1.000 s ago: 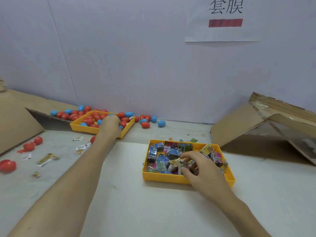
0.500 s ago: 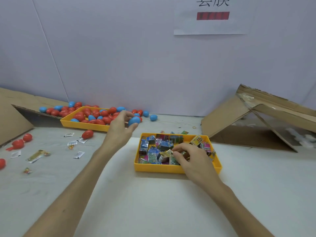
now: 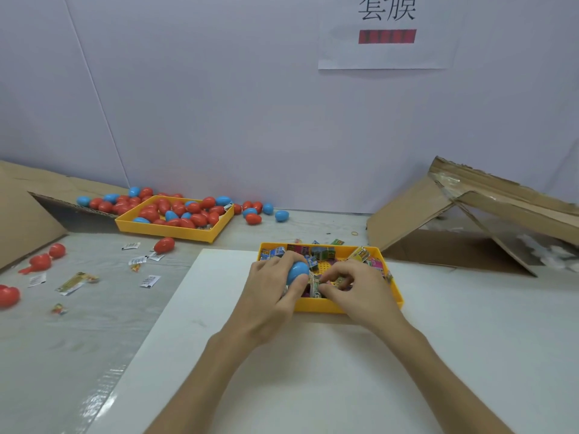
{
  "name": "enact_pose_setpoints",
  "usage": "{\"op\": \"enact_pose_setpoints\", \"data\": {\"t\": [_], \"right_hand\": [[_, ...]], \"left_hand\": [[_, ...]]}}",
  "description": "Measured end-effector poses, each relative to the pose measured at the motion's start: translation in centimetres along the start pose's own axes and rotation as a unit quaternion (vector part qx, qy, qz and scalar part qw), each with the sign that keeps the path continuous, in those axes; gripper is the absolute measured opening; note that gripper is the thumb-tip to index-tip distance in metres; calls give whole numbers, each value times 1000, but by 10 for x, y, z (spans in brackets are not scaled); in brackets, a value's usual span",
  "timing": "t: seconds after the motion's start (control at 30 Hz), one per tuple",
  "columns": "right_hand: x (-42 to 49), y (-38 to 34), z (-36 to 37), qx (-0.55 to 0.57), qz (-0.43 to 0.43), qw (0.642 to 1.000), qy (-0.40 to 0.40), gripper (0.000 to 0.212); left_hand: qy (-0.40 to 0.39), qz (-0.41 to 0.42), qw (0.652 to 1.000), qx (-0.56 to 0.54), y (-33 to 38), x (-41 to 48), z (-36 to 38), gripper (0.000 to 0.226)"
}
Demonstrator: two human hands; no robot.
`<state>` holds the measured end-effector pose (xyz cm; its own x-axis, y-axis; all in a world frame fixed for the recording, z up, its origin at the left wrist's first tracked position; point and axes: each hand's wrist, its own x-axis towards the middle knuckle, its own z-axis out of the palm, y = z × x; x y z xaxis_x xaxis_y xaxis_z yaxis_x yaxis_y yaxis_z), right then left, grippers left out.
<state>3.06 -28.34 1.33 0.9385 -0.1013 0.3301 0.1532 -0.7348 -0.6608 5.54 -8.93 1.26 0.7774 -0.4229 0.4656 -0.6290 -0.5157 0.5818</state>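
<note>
At centre frame, a person's left hand (image 3: 272, 294) grips a blue egg (image 3: 297, 272) between thumb and curled fingers, holding it over the left end of a yellow tray (image 3: 344, 306). Just beside it, the right hand (image 3: 355, 291) pinches what appears to be a small printed packet (image 3: 315, 285), though fingers hide much of it. Egg and packet sit almost touching above the tray, which holds a jumble of bright little boxes (image 3: 319, 253).

The tray rests on the far edge of a white board (image 3: 282, 371) filling the lower frame. At middle left, a second yellow tray (image 3: 175, 234) is heaped with red and blue eggs (image 3: 188, 211), more of them spilling along the wall behind. Loose sachets (image 3: 150, 280) dot the grey table at left. An opened cardboard box (image 3: 438, 220) lies at right, and a paper sign (image 3: 385, 36) hangs at upper right.
</note>
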Motion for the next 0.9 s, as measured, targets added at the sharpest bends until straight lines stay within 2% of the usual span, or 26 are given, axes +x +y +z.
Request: {"op": "enact_pose_setpoints", "data": {"t": [0.2,0.37,0.9], "right_hand": [[-1,0,4,-36,-3,999,35,8],[-1,1,5,-43,-20,998,40,10],[2,3,-1,-20,-35,999,-37,11]], "left_hand": [[-44,-2,999,-9,1,-5,6,21],[-45,-3,999,-5,0,-5,7,22],[-74,-34,997,-1,1,-4,8,32]]}}
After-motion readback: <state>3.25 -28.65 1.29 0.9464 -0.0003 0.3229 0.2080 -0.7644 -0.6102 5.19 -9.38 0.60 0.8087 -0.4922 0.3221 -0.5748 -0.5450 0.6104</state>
